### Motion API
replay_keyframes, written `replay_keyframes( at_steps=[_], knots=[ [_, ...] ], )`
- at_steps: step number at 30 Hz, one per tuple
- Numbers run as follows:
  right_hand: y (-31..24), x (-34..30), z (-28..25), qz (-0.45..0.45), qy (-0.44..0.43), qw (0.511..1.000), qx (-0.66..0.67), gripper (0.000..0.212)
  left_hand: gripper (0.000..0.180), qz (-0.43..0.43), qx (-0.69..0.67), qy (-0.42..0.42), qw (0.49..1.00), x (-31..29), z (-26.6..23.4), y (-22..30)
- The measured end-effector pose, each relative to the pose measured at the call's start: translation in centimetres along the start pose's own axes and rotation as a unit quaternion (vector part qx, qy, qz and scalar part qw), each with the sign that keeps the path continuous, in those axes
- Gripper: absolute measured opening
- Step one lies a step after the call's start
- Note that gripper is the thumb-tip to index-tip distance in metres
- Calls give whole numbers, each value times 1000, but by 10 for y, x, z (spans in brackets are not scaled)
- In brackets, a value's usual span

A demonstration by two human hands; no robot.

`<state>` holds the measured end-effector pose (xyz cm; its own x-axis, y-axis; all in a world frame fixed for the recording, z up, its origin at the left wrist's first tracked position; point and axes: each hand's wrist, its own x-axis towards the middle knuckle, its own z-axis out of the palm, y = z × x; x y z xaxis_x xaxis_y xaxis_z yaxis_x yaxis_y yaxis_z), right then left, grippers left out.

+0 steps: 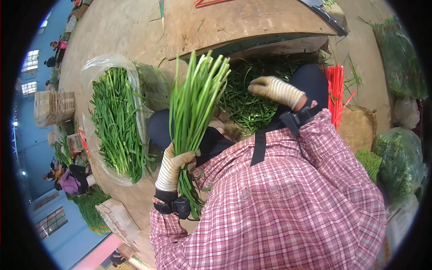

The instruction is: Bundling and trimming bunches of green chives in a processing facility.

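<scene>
My left hand [176,165], in a knitted glove, grips a bunch of long green chives [195,101] that stands upright in front of me. My right hand [275,90], also gloved, hovers with fingers spread over a loose heap of chives [252,96] between my knees. It holds nothing. Both sleeves are pink plaid, with a black strap on each wrist.
A clear plastic bag [135,85] full of chives lies on the floor to my left. A bundle of red ties [335,92] lies at the right by a woven basket [357,128]. A wooden board [234,22] sits ahead. Bagged greens [398,159] stand far right. People sit at far left.
</scene>
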<state>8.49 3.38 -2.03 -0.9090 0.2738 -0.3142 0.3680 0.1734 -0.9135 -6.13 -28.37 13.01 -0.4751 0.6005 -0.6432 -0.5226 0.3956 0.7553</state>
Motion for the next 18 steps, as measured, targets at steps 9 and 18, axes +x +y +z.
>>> replay_keyframes(
  at_steps=[9,18],
  knots=[
    [-29,20,72,9,-64,872,486,51,44,-26,-204,-46,978,1,1,0],
    [-43,40,93,28,239,840,485,20,49,-52,-200,-71,976,4,14,-18]
  ],
)
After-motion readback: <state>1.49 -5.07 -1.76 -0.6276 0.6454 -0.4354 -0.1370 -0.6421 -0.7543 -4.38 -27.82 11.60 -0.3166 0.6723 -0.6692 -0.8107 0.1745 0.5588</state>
